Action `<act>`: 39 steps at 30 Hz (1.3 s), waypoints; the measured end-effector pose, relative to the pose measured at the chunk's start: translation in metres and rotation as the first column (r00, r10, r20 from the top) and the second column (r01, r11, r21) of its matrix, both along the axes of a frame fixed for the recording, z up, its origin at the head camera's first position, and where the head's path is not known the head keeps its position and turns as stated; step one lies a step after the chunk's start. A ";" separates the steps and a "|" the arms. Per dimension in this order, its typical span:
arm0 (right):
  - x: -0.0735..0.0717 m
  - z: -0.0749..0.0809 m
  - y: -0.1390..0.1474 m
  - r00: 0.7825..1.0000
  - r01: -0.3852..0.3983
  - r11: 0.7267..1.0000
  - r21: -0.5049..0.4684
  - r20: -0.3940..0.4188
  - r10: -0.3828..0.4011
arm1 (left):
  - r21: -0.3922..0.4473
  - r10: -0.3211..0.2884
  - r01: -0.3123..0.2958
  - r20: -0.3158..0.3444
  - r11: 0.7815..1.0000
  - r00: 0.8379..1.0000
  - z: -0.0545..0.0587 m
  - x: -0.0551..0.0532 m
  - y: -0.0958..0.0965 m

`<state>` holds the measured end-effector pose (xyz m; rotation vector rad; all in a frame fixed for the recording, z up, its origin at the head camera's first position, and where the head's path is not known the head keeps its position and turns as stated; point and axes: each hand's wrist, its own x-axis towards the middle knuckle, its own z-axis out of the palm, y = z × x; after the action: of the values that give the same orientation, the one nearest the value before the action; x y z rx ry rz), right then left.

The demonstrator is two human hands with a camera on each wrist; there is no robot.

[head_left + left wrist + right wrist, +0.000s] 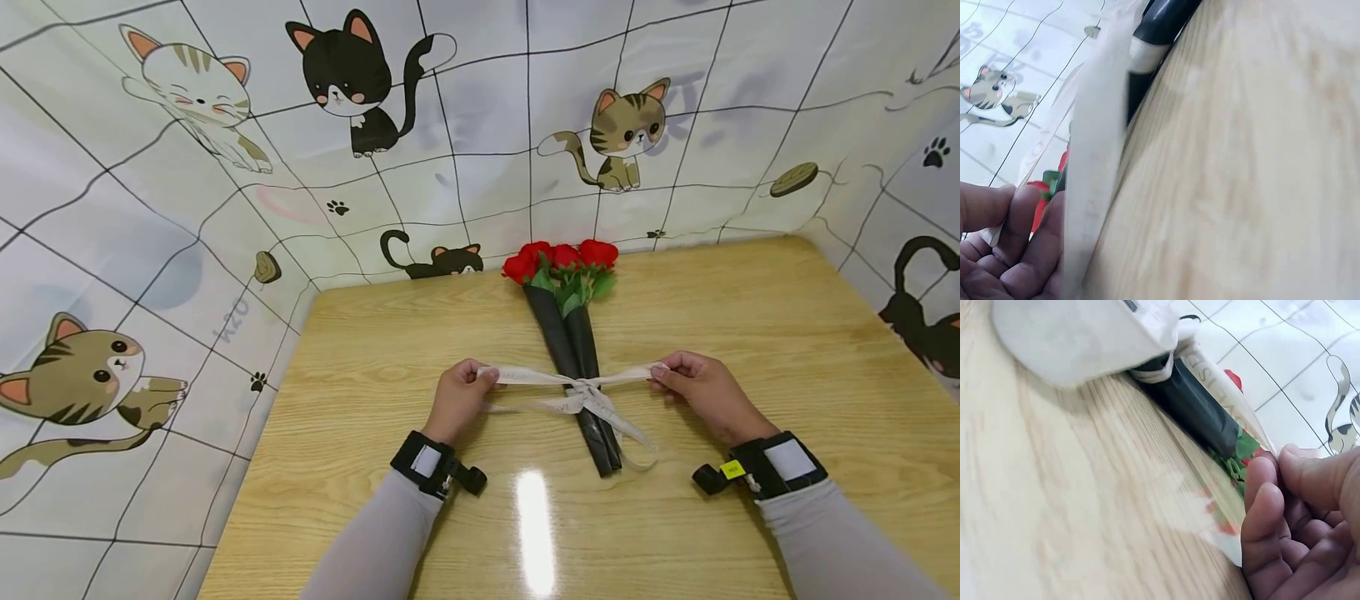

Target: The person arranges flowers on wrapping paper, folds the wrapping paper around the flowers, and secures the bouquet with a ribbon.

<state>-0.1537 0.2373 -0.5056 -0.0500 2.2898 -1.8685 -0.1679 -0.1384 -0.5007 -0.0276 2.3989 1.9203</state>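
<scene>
A bouquet of red roses [566, 255] with green leaves lies on the table, its stems rolled in black wrapping paper [555, 329]. Around the wrap runs a pale printed ribbon [525, 377], knotted at the front, with loops and tails hanging toward the near end. My left hand [457, 400] pinches one ribbon length between thumb and forefinger, left of the bouquet. On the other side my right hand [708, 396] pinches the opposite length, and both stretch out nearly straight from the knot. In the right wrist view, lettering shows on the ribbon [1210, 384].
The wooden table [360, 483] reaches back to a white wall covering [487, 108] printed with cartoon cats and grid lines. A black strap with a small camera [431, 467] sits on the left wrist, and another strap [780, 467] on the right.
</scene>
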 end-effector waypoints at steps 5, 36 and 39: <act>0.000 0.000 0.005 1.000 -0.003 1.000 0.024 0.023 0.003 | -0.037 0.018 -0.017 0.016 0.999 1.000 0.003 0.003 -0.004; 0.006 0.002 0.012 0.996 -0.003 0.982 0.190 0.083 -0.013 | -0.130 0.064 -0.049 0.114 0.990 0.991 0.010 0.011 -0.027; 0.006 0.000 0.013 0.996 -0.001 0.982 0.191 0.088 -0.016 | -0.086 0.061 -0.051 0.122 0.995 0.991 0.009 0.012 -0.029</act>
<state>-0.1478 0.2499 -0.5053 0.0671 2.3979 -1.6104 -0.1555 -0.1672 -0.4915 -0.2155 2.4174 1.7830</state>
